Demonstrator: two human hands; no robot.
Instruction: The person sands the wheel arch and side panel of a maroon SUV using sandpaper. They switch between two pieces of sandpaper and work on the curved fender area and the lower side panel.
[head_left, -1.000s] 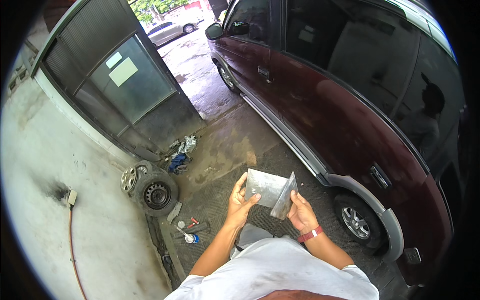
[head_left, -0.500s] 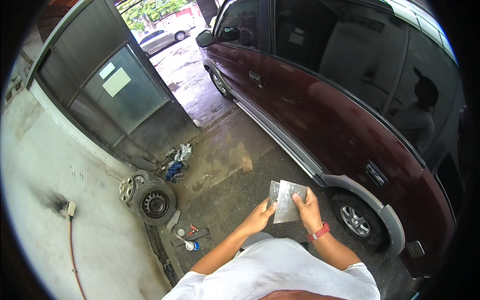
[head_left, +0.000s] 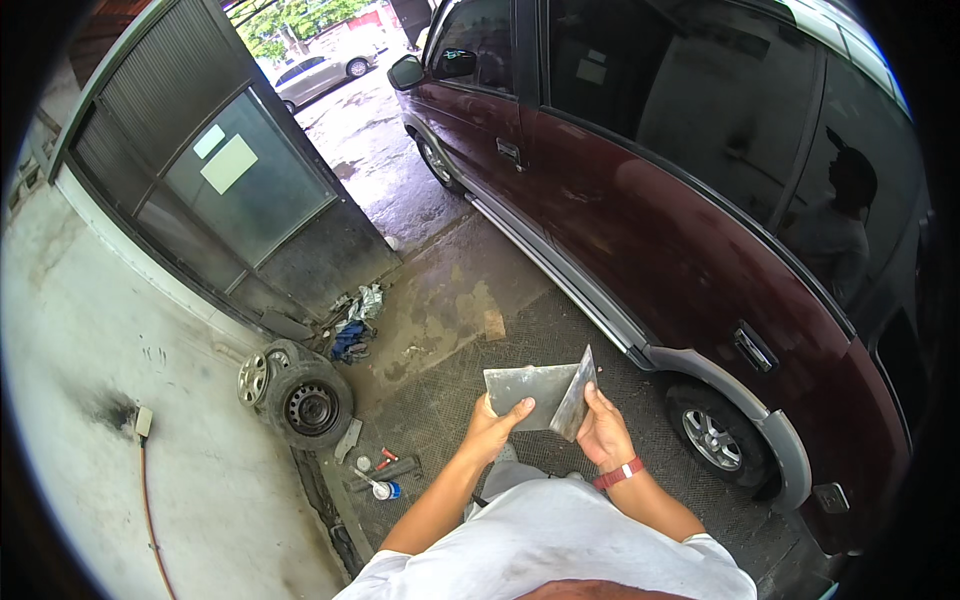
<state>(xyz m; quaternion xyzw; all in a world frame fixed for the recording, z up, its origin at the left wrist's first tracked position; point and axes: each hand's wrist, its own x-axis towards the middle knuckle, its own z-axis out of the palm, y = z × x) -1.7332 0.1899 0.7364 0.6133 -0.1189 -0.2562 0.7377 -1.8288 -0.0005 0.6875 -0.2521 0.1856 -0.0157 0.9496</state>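
Observation:
My left hand (head_left: 494, 428) grips a flat, rectangular grey plate (head_left: 522, 388) by its lower left edge, thumb lying on its face. In my right hand (head_left: 606, 432) is a second thin grey plate (head_left: 572, 402), turned steeply and seen nearly on edge. The right plate's side meets or overlaps the right end of the left one. Both plates have a smeared, metallic-looking surface and are held in front of my white shirt, above the floor.
A dark red car (head_left: 640, 220) stands along the right, its rear wheel (head_left: 710, 432) near my right arm. Left are stacked wheels (head_left: 312, 405), a blue-and-white can (head_left: 384, 490), crumpled rags (head_left: 350, 335) and a white wall (head_left: 90, 330). A dark panelled partition (head_left: 240, 170) stands beyond.
The left plate has swung out flat to the left, showing its broad face. The right plate has turned from face-on to nearly edge-on. My left hand has shifted left.

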